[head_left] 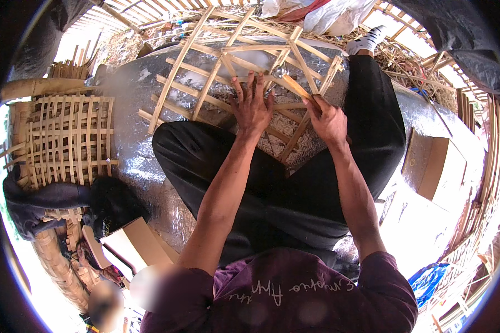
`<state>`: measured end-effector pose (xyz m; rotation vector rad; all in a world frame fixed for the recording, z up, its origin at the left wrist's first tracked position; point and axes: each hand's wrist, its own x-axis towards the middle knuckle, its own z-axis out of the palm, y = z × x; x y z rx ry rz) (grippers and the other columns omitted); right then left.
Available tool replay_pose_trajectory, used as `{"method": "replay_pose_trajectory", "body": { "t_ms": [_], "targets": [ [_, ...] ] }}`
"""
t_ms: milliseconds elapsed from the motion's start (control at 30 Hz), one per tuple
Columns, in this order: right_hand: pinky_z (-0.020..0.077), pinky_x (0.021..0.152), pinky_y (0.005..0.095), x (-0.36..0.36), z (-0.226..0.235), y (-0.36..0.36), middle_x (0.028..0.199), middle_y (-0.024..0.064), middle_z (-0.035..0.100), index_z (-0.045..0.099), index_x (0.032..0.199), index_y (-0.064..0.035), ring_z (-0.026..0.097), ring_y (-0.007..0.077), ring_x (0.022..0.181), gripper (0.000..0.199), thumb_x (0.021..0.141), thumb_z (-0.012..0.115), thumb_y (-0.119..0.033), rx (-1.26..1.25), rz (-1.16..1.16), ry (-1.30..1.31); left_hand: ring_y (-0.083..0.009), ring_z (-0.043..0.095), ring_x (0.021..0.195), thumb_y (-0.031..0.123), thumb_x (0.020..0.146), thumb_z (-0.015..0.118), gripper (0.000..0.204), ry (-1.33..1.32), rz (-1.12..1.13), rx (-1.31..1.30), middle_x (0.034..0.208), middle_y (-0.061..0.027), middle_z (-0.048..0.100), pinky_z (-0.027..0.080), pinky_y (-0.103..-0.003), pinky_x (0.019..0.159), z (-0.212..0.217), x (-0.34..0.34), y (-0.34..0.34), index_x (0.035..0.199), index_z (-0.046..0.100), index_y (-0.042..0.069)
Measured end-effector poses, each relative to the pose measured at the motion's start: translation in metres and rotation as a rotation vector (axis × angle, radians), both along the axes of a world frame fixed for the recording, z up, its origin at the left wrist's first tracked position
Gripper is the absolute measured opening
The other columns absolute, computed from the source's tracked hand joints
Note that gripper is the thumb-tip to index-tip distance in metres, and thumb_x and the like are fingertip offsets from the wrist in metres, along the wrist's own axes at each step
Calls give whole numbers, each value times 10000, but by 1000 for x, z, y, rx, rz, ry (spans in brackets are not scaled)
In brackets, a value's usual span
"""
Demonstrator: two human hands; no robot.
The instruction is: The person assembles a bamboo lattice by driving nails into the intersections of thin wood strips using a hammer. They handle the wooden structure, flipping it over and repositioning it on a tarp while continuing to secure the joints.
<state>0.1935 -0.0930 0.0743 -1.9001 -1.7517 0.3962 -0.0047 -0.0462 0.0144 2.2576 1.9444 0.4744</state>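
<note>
A lattice of pale bamboo strips (pixel 181 70) lies in front of me, its near corner between my bent legs. My left hand (pixel 254 112) rests flat on it, fingers spread and pointing away from me. To the right, my right hand (pixel 329 120) is closed around the wooden handle of a hammer (pixel 298 87). The shiny metal head of the hammer is over the lattice, just beyond my left fingertips. Whether it touches a strip I cannot tell. No nail can be made out.
Silver sheeting (pixel 129 105) covers the ground. At left stands a woven bamboo panel (pixel 69 139), with dark cloth (pixel 44 198) below it. Cardboard boxes lie at right (pixel 434 166) and lower left (pixel 141 240). Straw and a white-and-red sheet (pixel 339 15) are at the far edge.
</note>
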Motion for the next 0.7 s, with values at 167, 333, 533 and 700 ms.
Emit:
{"method": "replay_pose_trajectory", "body": {
  "t_ms": [167,333,533,700],
  "targets": [
    [549,574,426,0,2,-1,730,126,692,687,944,-108,684,344,673,295,906,635,-396,35,-1,-9,-475,151,1427,467,949,487,604,-17,7,53,1539,-83,311,257,-706,1032,-2,0,0,1469,369,184],
    [549,570,423,0,3,-1,720,122,690,688,948,-108,681,347,665,291,909,634,-391,16,-7,-2,-457,160,1430,487,942,485,610,-59,-5,70,1533,-68,323,256,-703,1036,-5,-5,4,1465,381,189],
    [551,569,426,2,-1,-1,703,136,684,687,958,-110,683,345,653,295,908,634,-397,37,-3,12,-450,147,1436,500,945,477,608,-62,1,29,1538,-61,316,250,-703,1040,-3,-4,3,1463,384,195],
    [538,584,415,-3,-2,-2,783,138,688,677,950,-93,676,343,703,251,891,668,-337,95,37,-65,-439,144,1441,513,949,469,608,-58,-2,39,1543,-53,312,255,-701,1037,-5,-4,4,1462,385,200]
  ]
}}
